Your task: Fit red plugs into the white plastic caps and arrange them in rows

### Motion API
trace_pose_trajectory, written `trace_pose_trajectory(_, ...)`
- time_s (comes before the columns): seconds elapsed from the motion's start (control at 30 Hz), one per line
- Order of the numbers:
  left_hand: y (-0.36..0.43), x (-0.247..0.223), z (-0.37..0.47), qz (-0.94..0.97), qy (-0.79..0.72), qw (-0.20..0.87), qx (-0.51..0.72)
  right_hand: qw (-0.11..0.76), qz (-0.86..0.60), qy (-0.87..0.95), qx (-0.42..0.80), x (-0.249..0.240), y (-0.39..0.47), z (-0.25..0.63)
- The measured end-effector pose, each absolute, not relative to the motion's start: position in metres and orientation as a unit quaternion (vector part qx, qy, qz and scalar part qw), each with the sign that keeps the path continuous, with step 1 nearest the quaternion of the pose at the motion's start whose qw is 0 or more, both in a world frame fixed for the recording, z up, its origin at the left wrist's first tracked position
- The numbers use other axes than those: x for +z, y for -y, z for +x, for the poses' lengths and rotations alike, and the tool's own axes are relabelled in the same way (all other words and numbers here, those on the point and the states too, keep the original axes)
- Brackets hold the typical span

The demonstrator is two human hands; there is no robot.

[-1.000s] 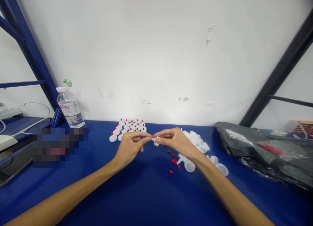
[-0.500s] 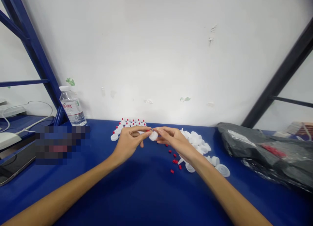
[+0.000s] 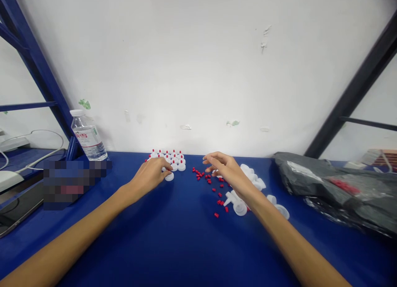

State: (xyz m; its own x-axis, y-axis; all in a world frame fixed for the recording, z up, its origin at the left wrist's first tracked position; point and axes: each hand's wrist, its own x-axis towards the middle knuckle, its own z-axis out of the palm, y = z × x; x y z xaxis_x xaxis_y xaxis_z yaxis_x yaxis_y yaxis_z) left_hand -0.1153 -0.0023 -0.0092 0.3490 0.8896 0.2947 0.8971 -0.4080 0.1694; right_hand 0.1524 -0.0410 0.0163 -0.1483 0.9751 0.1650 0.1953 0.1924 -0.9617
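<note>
In the head view, the rows of red-tipped white caps (image 3: 181, 167) are the landmark, standing upright on the blue surface (image 3: 186, 245). At their near edge, the left hand (image 3: 151, 174) has its fingers closed on the red tip of one white cap (image 3: 169, 177), probably because a grip from above lets the wide base sit flat. The right hand (image 3: 226, 168) is apart from it, right of the rows, fingers loosely bent; whether they hold anything, I cannot tell. Loose red tips (image 3: 216, 215) and white nozzle pieces (image 3: 240, 208) lie right of the rows, seemingly within that hand's easy reach. The dark plastic bag (image 3: 310, 177) rests farther right of the rows.
</note>
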Motion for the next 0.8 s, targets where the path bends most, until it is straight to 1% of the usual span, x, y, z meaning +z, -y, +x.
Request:
trace_pose_trajectory(0.1,0.006,-0.006,-0.114,-0.818,0.553,0.039,-0.153,0.44,-0.489,0.652,0.376,0.016,0.039,0.157)
trace_pose_trajectory(0.17,0.008,-0.004,-0.113,-0.812,0.565,0.048,-0.14,0.411,-0.518,0.698,0.274,0.016,0.037,0.164)
trace_pose_trajectory(0.27,0.01,-0.002,-0.112,-0.804,0.577,0.063,-0.126,0.315,-0.549,0.771,0.073,0.016,0.035,0.177)
trace_pose_trajectory(0.33,0.011,-0.002,-0.111,-0.801,0.582,0.08,-0.118,0.243,-0.556,0.795,0.001,0.015,0.032,0.186)
trace_pose_trajectory(0.43,0.014,-0.002,-0.108,-0.798,0.582,0.109,-0.116,0.167,-0.569,0.805,-0.025,0.01,0.025,0.195)
trace_pose_trajectory(0.53,0.019,-0.004,-0.101,-0.801,0.564,0.125,-0.159,0.13,-0.575,0.807,-0.039,0.002,0.018,0.199)
trace_pose_trajectory(0.67,0.028,-0.017,-0.083,-0.849,0.48,0.07,-0.211,0.119,-0.564,0.816,-0.052,-0.005,0.013,0.197)
trace_pose_trajectory(0.8,0.031,-0.035,-0.062,-0.884,0.418,0.016,-0.207,0.145,-0.55,0.82,-0.066,-0.004,0.015,0.195)
